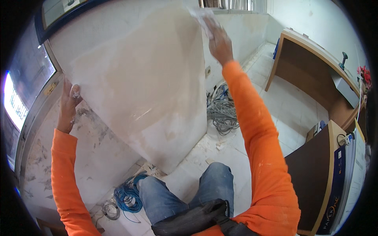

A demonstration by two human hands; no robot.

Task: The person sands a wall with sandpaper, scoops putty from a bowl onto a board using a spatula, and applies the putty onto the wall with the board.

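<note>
A plastered wall section (138,90) stands before me, with a beige patch, paler edges and a few light scratches. At the top of its right edge, my right hand (221,45) is closed on a whitish, sheet-like thing (202,19) pressed to the surface; motion blur hides its exact kind. My left hand (70,100) rests against the wall's left edge beside the window frame, fingers stretched upward and holding nothing. White dust coats its thumb.
Grey cables (223,112) lie heaped right of the wall, and a blue cable coil (129,196) lies by my knee. A wooden desk (307,63) carries a drill-shaped tool (343,59). Binders (341,177) stand at the lower right. Debris (219,146) dots the tiles.
</note>
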